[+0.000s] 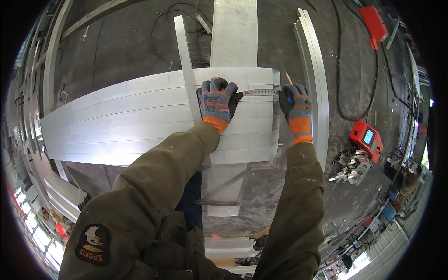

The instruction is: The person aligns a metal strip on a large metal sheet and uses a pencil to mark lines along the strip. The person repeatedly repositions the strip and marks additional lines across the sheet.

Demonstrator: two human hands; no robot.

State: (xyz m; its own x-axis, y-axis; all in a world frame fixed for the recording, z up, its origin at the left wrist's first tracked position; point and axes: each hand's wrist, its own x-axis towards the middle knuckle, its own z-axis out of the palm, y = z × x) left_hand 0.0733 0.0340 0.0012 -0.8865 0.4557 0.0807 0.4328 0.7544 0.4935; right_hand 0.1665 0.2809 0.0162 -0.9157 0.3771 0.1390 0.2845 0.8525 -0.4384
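Observation:
Both of my hands wear grey and orange work gloves with dark fingertips. Under them lies a wide run of silvery metal strips [126, 112], laid side by side and crossed by thin marked lines. My left hand [216, 100] rests on the strips with its fingers curled, its thumb at one end of a stretched measuring tape [260, 92]. A narrow metal bar [185, 60] lies across the strips, right against that hand. Past the strips' right end, my right hand [297, 105] is closed round the tape measure's case, mostly hidden by the glove. A pencil [289, 78] sticks up from its fingers.
Long metal profiles [317, 79] stand close to my right hand. Further right are a red device with a screen [367, 139], a heap of metal offcuts [352, 167], a red box [374, 23] and black cables [339, 88]. A broad metal plank [234, 32] extends away beyond the strips.

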